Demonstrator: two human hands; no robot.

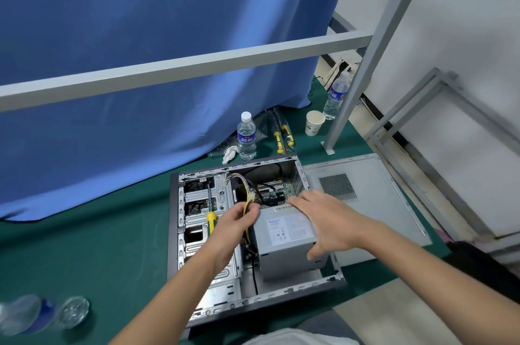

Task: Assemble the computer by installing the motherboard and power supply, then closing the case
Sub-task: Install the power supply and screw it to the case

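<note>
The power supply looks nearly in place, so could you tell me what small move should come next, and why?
Probably ease the power supply down into its corner: the right hand lies spread over it, while the left hand pinches the yellow cables aside, off the motherboard.

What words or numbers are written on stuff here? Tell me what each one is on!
Nothing can be read for sure.
Power supply: white label with small print, too blurred to read.
Near water bottle: blue label with white characters, too blurred.
Far water bottle: blue label, too blurred.
Paper cup: faint print, unreadable.
</note>
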